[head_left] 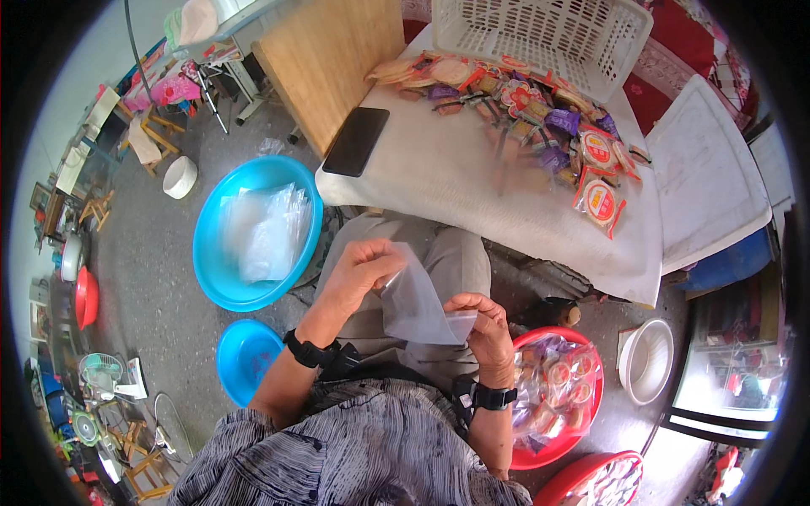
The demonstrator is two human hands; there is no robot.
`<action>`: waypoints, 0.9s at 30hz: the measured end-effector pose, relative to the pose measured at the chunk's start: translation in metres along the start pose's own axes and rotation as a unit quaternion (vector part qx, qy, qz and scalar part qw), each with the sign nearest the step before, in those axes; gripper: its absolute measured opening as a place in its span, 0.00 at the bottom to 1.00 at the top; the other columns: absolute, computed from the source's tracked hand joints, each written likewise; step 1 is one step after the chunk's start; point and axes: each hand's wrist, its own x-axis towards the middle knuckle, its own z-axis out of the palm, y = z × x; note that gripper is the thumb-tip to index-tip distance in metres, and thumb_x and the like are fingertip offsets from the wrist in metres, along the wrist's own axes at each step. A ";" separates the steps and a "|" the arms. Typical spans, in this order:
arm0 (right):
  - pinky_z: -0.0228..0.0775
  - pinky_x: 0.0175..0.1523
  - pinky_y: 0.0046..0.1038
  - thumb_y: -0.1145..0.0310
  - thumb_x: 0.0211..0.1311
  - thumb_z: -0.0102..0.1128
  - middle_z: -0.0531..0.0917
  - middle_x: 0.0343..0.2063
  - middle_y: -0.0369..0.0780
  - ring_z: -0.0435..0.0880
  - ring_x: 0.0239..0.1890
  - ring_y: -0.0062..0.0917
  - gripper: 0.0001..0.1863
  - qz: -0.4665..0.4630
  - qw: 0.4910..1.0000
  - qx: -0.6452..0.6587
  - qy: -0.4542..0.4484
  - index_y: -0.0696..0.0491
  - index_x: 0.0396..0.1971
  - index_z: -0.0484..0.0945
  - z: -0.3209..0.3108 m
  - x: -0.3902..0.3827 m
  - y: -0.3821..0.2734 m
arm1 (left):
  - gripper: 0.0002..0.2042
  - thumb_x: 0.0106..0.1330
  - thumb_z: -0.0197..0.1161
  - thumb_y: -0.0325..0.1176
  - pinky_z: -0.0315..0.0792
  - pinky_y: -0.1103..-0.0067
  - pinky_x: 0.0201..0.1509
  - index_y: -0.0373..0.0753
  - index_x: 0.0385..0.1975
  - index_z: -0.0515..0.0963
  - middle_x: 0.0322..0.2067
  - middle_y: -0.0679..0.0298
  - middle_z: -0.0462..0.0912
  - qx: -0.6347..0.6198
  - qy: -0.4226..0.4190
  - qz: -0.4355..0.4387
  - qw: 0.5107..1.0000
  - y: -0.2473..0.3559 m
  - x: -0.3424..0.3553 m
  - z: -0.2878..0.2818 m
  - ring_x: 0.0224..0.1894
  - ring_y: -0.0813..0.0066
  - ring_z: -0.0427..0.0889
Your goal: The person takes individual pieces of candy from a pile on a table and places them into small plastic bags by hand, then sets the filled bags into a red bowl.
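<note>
A clear plastic bag [411,304] is stretched between my two hands above my lap. My left hand [368,266] pinches its upper left edge, fingers closed. Lower down and to the right, my right hand [481,320] grips the opposite corner between thumb and fingers. The bag looks flat, with nothing visible inside. To the left, a large blue basin [205,261] holds a stack of similar clear bags [268,232]. In front of me, small wrapped snacks [540,118] lie heaped on a cloth-covered table [422,177].
A black phone [357,142] lies at the table's left corner. Behind the snacks stands a white plastic crate [540,38]. A smaller blue basin [245,358] is at lower left. On my right are a red basin [595,405] of filled bags and a white basin [647,361].
</note>
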 end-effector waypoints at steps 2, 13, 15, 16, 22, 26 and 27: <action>0.61 0.31 0.13 0.73 0.50 0.57 0.81 0.37 0.42 0.73 0.27 0.12 0.18 0.012 1.000 0.007 -0.014 0.60 0.44 0.75 0.001 -0.002 0.002 | 0.06 0.59 0.59 0.30 0.51 0.88 0.19 0.37 0.21 0.75 0.15 0.73 0.68 -0.031 0.020 -0.022 0.999 0.001 0.000 -0.002 0.16 0.89 0.61; 0.59 0.20 0.14 0.72 0.55 0.60 0.76 0.16 0.33 0.68 0.15 0.12 0.07 0.009 0.976 -0.113 0.188 0.58 0.21 0.78 0.011 0.007 0.010 | 0.05 0.57 0.57 0.27 0.55 0.86 0.18 0.37 0.20 0.73 0.13 0.72 0.68 0.145 0.176 0.047 0.972 -0.025 0.011 -0.037 0.15 0.86 0.65; 0.58 0.18 0.14 0.71 0.55 0.61 0.75 0.15 0.32 0.67 0.14 0.11 0.08 0.000 0.962 -0.139 0.234 0.58 0.21 0.77 0.004 0.008 0.008 | 0.02 0.54 0.58 0.23 0.65 0.80 0.24 0.35 0.26 0.72 0.19 0.65 0.72 0.380 0.248 0.211 0.866 -0.023 0.011 -0.030 0.22 0.76 0.73; 0.58 0.18 0.14 0.71 0.55 0.61 0.75 0.15 0.32 0.67 0.14 0.11 0.08 0.001 0.961 -0.138 0.241 0.58 0.21 0.77 0.000 0.007 0.009 | 0.02 0.54 0.58 0.23 0.65 0.80 0.24 0.35 0.26 0.72 0.19 0.65 0.72 0.378 0.242 0.208 0.869 -0.021 0.010 -0.024 0.22 0.76 0.73; 0.59 0.18 0.15 0.69 0.56 0.60 0.74 0.14 0.32 0.67 0.14 0.12 0.09 0.006 0.925 -0.264 0.275 0.59 0.22 0.75 -0.001 0.007 0.012 | 0.05 0.53 0.62 0.23 0.70 0.80 0.29 0.33 0.29 0.75 0.25 0.60 0.75 0.337 -0.034 0.237 0.911 -0.025 -0.007 0.038 0.27 0.73 0.76; 0.63 0.21 0.15 0.68 0.57 0.59 0.76 0.17 0.32 0.71 0.17 0.12 0.09 -0.020 0.942 -0.217 0.255 0.59 0.26 0.77 0.004 0.008 0.016 | 0.08 0.51 0.65 0.26 0.70 0.78 0.27 0.31 0.29 0.77 0.25 0.57 0.77 0.288 -0.066 0.142 0.945 -0.055 -0.002 0.052 0.25 0.68 0.78; 0.63 0.21 0.15 0.68 0.57 0.59 0.76 0.17 0.32 0.71 0.17 0.12 0.09 -0.020 0.942 -0.217 0.255 0.59 0.26 0.77 0.005 0.007 0.015 | 0.08 0.51 0.65 0.26 0.70 0.78 0.27 0.31 0.29 0.77 0.25 0.57 0.77 0.288 -0.066 0.142 0.945 -0.056 -0.001 0.053 0.25 0.68 0.78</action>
